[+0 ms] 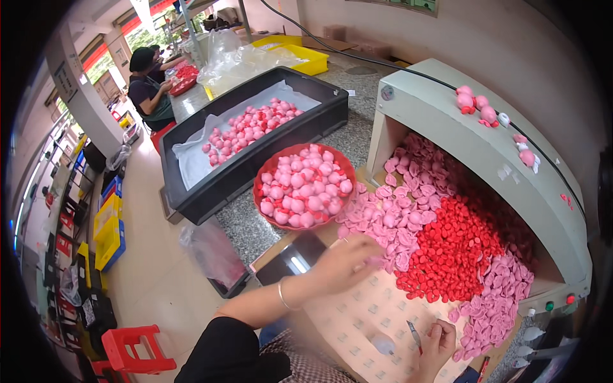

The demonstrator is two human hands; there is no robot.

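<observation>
Left hand (348, 258) pinches a blurred pink piece (375, 260) beside the pink pile (396, 220); right hand (437, 341), near, grips a slim tool (414, 333), tip hidden.

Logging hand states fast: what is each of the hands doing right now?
Left hand: fingers curled over pink parts; grip cannot be told.
Right hand: closed on small tool.

A short black sleeve (223, 348) covers the left upper arm at the lower middle of the frame; a thin silver bangle (281, 295) circles the left wrist.
</observation>
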